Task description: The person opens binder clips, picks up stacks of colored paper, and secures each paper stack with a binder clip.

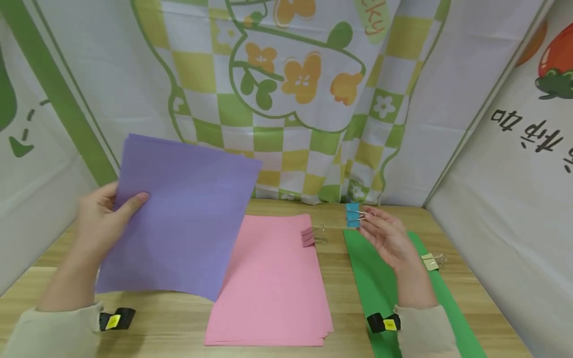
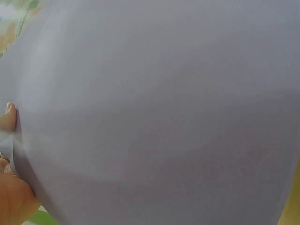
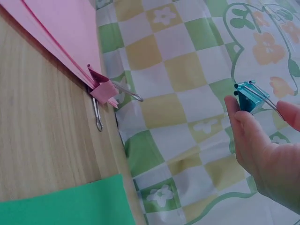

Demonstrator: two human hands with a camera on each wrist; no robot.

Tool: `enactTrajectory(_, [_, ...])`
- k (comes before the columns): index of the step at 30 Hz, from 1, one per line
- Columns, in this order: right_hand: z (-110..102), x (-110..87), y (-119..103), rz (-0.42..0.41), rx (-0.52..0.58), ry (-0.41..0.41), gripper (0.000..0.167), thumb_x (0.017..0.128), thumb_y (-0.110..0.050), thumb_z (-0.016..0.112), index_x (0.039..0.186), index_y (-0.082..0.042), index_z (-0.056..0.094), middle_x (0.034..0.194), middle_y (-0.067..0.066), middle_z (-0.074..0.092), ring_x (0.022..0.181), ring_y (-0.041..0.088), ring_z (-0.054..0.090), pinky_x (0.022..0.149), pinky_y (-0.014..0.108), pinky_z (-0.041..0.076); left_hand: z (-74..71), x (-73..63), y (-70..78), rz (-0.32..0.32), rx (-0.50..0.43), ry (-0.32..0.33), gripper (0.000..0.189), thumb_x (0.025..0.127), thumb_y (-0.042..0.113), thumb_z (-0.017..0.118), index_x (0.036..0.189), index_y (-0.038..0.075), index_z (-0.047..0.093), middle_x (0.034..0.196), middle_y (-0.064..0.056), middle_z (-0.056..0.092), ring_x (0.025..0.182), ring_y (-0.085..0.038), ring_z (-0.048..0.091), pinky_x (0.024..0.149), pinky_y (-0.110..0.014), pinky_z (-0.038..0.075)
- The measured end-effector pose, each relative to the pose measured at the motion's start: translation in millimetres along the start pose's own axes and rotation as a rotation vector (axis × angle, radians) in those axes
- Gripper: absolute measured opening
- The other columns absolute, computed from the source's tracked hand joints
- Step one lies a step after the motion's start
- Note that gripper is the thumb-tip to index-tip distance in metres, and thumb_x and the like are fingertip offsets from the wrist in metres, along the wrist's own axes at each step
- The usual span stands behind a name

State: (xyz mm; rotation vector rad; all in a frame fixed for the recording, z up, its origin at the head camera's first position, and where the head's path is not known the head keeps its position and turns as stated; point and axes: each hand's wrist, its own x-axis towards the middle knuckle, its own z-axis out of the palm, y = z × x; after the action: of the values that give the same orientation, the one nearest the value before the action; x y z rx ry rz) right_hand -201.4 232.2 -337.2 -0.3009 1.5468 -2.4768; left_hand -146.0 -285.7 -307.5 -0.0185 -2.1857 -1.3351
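Observation:
My left hand (image 1: pixel 105 211) grips a few sheets of purple paper (image 1: pixel 179 219) by their left edge, thumb on the front face and fingers behind. The sheets are raised and tilted, and their lower right corner overlaps the pink stack in the head view. In the left wrist view the paper (image 2: pixel 159 112) fills most of the picture. Over on the right, my right hand (image 1: pixel 387 236) holds a blue binder clip (image 1: pixel 352 215) by its wire handles between thumb and fingers. In the right wrist view the clip (image 3: pixel 251 96) points away from the palm.
A stack of pink paper (image 1: pixel 273 283) lies mid-table with a pink binder clip (image 1: pixel 308 236) on its upper right edge. Green paper (image 1: pixel 371 278), bearing a yellow binder clip (image 1: pixel 430 261), lies under my right forearm. A checked cloth (image 1: pixel 286 124) hangs behind the wooden table (image 1: pixel 333 268).

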Motion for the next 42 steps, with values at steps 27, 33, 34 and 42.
enactTrajectory(27, [28, 7.4, -3, -0.144, 0.12, -0.168, 0.026, 0.107, -0.014, 0.038, 0.117, -0.008, 0.061, 0.108, 0.001, 0.06, 0.103, 0.014, 0.062, 0.089, 0.019, 0.053, 52.1, -6.8, 38.7, -0.101, -0.507, 0.013, 0.019, 0.089, 0.006, 0.073, 0.098, 0.023, 0.074, 0.082, 0.014, 0.075, 0.067, -0.001, 0.07, 0.057, -0.017, 0.057])
enactTrajectory(33, [37, 11.1, 0, -0.155, 0.177, -0.186, 0.026, 0.106, -0.007, 0.04, 0.122, -0.006, 0.06, 0.109, 0.003, 0.063, 0.111, 0.015, 0.066, 0.094, 0.023, 0.055, 69.6, -8.9, 42.3, -0.092, -0.589, 0.005, 0.018, 0.089, 0.004, 0.072, 0.099, 0.019, 0.075, 0.083, 0.01, 0.076, 0.068, -0.004, 0.071, 0.06, -0.019, 0.058])
enactTrajectory(34, [38, 11.5, 0, -0.154, 0.178, -0.186, 0.026, 0.106, -0.006, 0.04, 0.123, -0.006, 0.06, 0.109, 0.003, 0.064, 0.111, 0.015, 0.066, 0.094, 0.024, 0.055, 71.5, -8.9, 43.4, -0.086, -0.593, 0.003, 0.018, 0.089, 0.004, 0.072, 0.1, 0.018, 0.075, 0.084, 0.01, 0.076, 0.068, -0.004, 0.072, 0.06, -0.019, 0.058])
enactTrajectory(42, [45, 11.1, 0, -0.167, 0.156, -0.175, 0.023, 0.105, -0.006, 0.045, 0.121, -0.007, 0.06, 0.107, 0.002, 0.069, 0.102, 0.013, 0.068, 0.09, 0.022, 0.056, 82.3, -8.4, 54.0, -0.083, -0.589, -0.002, 0.019, 0.089, 0.003, 0.072, 0.096, 0.02, 0.075, 0.082, 0.01, 0.076, 0.066, -0.005, 0.071, 0.059, -0.021, 0.058])
